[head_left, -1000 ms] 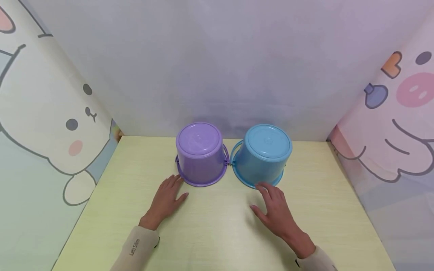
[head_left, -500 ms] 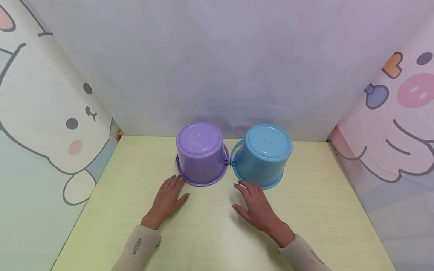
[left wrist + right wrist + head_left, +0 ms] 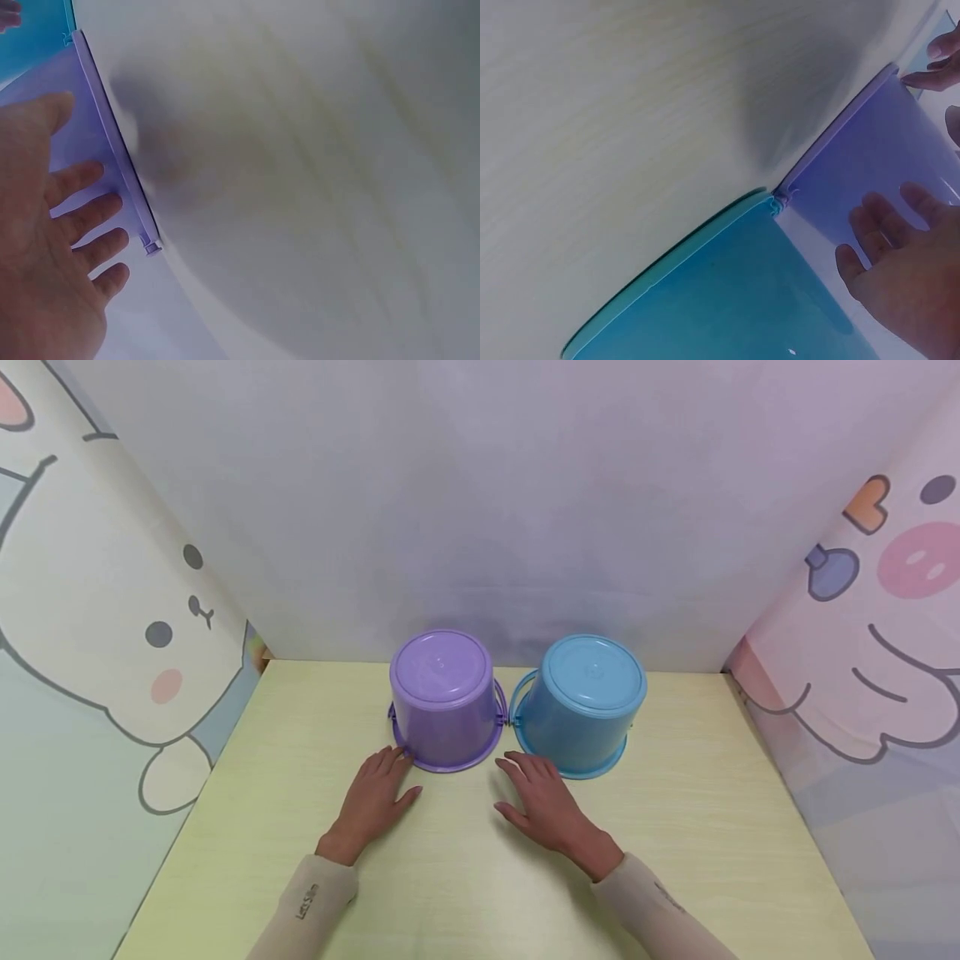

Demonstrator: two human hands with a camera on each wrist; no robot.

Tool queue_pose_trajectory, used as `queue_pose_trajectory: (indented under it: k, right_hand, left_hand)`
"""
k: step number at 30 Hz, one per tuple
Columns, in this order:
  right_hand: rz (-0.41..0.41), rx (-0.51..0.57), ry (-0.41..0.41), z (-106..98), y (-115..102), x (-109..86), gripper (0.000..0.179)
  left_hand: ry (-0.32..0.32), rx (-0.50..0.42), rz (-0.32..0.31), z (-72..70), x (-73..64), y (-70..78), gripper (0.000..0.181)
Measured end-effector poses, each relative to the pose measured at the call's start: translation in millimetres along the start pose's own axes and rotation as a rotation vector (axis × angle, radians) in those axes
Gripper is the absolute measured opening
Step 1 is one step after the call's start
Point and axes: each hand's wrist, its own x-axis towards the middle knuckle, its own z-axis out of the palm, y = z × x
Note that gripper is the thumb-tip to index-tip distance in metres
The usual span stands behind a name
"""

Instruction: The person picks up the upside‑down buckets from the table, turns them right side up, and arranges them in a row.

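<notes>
Two buckets stand upside down side by side near the back wall, a purple bucket on the left and a blue bucket on the right. Their rims nearly meet, with the handles folded down about them. My left hand is at the purple bucket's front left, fingers extended toward its rim; whether they touch it I cannot tell. My right hand is in front of the blue bucket's left side, fingers loosely extended and holding nothing. In the left wrist view the palm and spread fingers show before the purple wall.
A pale wood-look table carries both buckets. Behind it hangs a plain light cloth wall. Side panels with cartoon animals, a white one at left and a pig at right, flank the table.
My right hand has moved left along the front of the blue bucket, toward the gap between the buckets. The left hand has barely shifted. Both buckets have stayed in place.
</notes>
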Motion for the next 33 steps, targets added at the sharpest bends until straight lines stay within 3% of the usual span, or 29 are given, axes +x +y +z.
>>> queue_pose_trajectory:
  k: [16,23,33]
  right_hand:
    - [0.023,-0.021,-0.174,12,-6,27.7,0.066]
    - [0.023,-0.091,-0.245,20,-8,32.8,0.065]
    - [0.015,-0.156,-0.248,29,-9,35.7,0.065]
  left_hand:
    - [-0.030,0.093,0.018,0.0,1.8,1.5,0.055]
    - [-0.024,0.112,0.029,3.7,1.3,0.6,0.054]
    - [-0.024,0.124,0.026,3.0,0.8,2.9,0.050]
